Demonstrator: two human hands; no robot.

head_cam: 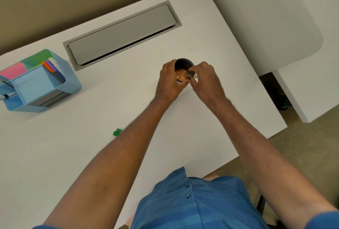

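So I'm watching this through the head cam, and the thing getting all the attention is one small round black cup (184, 63). It's sitting on the white desk (91, 115) just in front of the grey cable hatch (121, 34), off toward the hatch's right end. The rim is looking dark and shiny, and the inside is showing a heap of tiny golden-orange bits; I can't tell what they are at this size. The left hand (169, 82) is wrapping its fingers round the cup's side and gripping it. The right hand (206, 80) is pinching one little clear piece (191, 74) between thumb and fingertips, holding it right over the cup's mouth at the side nearer that hand. Counting the rest: one blue desk organiser (42, 85) is standing just left of the hatch, with two pens I can make out, an orange one and a purple one (53, 70), leaning in its back compartment. One small green block (117, 132) is lying well in front of the hatch, beside the left forearm.
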